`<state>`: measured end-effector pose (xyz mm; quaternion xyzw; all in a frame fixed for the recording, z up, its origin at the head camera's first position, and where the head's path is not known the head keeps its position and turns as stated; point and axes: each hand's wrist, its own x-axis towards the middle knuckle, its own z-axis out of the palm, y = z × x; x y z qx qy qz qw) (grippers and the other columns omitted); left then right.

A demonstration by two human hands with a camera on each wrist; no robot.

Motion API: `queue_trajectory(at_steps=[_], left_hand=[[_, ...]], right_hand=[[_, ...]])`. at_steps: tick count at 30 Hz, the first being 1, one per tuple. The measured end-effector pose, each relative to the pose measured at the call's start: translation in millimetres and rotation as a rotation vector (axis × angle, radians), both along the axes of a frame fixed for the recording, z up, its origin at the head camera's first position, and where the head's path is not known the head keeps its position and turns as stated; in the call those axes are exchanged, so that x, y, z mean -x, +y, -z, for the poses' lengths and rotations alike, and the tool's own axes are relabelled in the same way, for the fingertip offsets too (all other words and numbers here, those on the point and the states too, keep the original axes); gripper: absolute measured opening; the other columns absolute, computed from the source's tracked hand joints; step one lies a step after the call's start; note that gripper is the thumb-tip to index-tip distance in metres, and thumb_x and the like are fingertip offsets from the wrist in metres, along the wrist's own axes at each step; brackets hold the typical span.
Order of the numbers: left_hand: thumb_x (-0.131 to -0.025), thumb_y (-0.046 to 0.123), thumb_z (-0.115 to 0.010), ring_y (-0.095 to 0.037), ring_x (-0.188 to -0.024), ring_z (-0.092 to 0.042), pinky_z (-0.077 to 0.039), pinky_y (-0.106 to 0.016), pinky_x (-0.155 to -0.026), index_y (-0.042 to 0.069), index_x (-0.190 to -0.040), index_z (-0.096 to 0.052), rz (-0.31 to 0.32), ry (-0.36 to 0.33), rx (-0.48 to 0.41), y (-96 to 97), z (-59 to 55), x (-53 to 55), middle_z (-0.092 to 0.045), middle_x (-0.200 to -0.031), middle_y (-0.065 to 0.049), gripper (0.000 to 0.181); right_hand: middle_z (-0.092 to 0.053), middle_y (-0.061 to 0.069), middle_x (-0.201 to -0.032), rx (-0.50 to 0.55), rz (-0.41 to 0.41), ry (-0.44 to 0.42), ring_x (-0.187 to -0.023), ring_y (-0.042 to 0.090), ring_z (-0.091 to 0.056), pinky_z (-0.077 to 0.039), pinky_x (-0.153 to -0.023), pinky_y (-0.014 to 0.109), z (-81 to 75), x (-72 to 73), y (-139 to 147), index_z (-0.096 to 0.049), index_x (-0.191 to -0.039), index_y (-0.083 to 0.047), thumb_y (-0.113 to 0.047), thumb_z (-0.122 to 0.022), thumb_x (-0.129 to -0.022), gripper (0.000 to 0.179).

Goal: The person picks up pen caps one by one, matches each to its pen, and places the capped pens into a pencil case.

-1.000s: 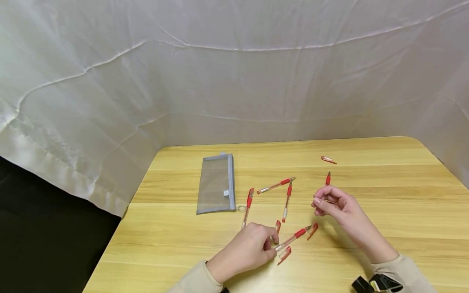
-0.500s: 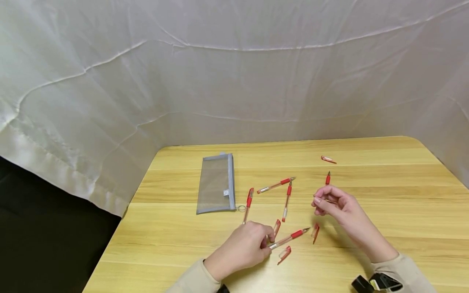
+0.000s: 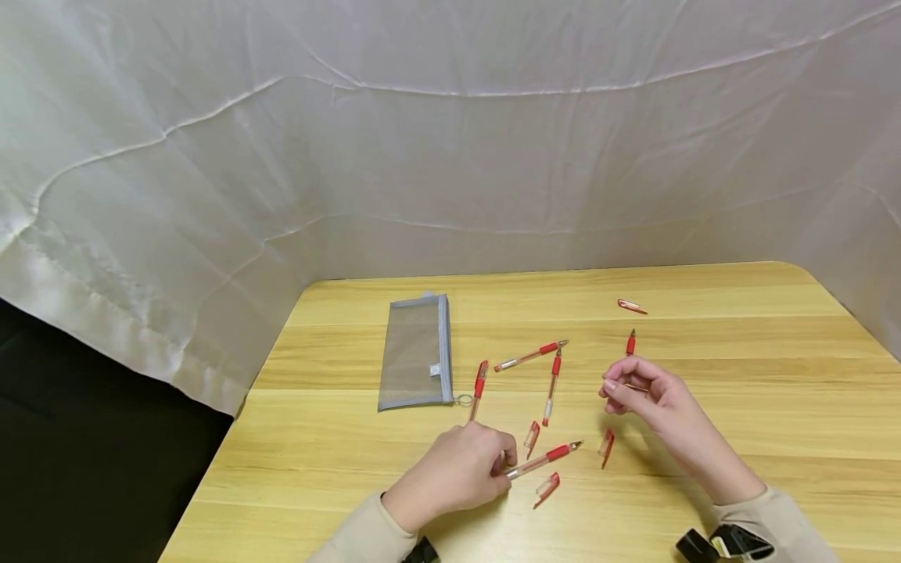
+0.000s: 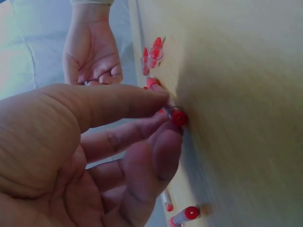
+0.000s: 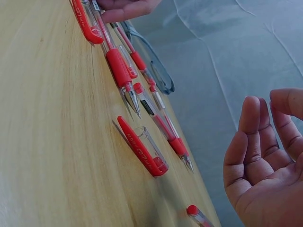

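In the head view my left hand point(image 3: 461, 471) pinches the back end of an uncapped red gel pen point(image 3: 540, 461), whose metal tip points right. The left wrist view shows the red end plug point(image 4: 178, 117) of this pen between thumb and fingers. Apart from the pen's tip, a clear and red pen cap point(image 5: 147, 149) lies on the wood. Two more caps, one cap point(image 3: 532, 439) behind the pen and one cap point(image 3: 546, 490) in front, lie close by. My right hand point(image 3: 655, 395) hovers with loosely bent fingers, holding nothing, and partly hides another uncapped pen point(image 3: 630, 342).
A grey mesh zip pouch point(image 3: 414, 356) lies at the left, its ring towards a capped red pen point(image 3: 479, 387). Two uncapped pens, one pen point(image 3: 528, 356) slanted and one pen point(image 3: 552, 387) lengthwise, lie mid-table. A cap point(image 3: 631, 306) sits near the back edge.
My left hand has drawn the pen leftward, so its tip is now away from the cap by the right hand. That cap has turned slightly. The right hand stays in place.
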<state>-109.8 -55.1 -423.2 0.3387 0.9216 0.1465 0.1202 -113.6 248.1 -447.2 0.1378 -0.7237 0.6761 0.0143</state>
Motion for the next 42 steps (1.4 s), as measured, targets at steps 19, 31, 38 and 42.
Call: queue_trajectory(at_steps=[19,31,38,42], left_hand=[[-0.085,0.008,-0.085,0.004,-0.072,-0.053,-0.043,-0.016,-0.062,0.020,-0.100,-0.079,0.037,0.060,-0.042,7.0,5.2,0.1,-0.058,-0.070,0.018,0.021],[-0.088,0.001,-0.080,0.001,-0.068,-0.049,-0.039,-0.015,-0.056,0.021,-0.109,-0.079,0.090,0.094,-0.042,6.8,7.2,-0.7,-0.056,-0.072,0.014,0.029],[-0.089,0.001,-0.078,0.001,-0.071,-0.047,-0.035,-0.014,-0.058,0.023,-0.099,-0.079,0.116,0.126,-0.051,5.7,8.8,-0.2,-0.051,-0.072,0.014,0.024],[-0.088,0.000,-0.077,0.002,-0.072,-0.046,-0.035,-0.014,-0.056,0.024,-0.096,-0.080,0.115,0.133,-0.052,4.8,8.8,-0.7,-0.054,-0.075,0.014,0.025]], right_hand=[[-0.072,-0.002,-0.100,-0.037,0.006,0.008,-0.086,0.017,-0.074,-0.062,-0.080,0.023,-0.4,1.0,0.7,-0.064,-0.113,-0.004,0.000,-0.059,-0.108,0.008],[-0.073,0.000,-0.100,-0.041,0.008,0.005,-0.086,0.017,-0.074,-0.062,-0.080,0.024,0.1,1.3,0.7,-0.060,-0.115,0.008,0.000,-0.059,-0.107,0.011],[-0.072,-0.002,-0.099,-0.037,0.007,0.003,-0.085,0.017,-0.074,-0.062,-0.080,0.024,0.8,1.7,0.7,-0.060,-0.115,0.008,0.000,-0.059,-0.108,0.011],[-0.071,-0.002,-0.099,-0.043,0.004,0.007,-0.085,0.017,-0.074,-0.062,-0.080,0.024,1.2,1.8,0.9,-0.062,-0.114,0.004,0.000,-0.059,-0.108,0.008]])
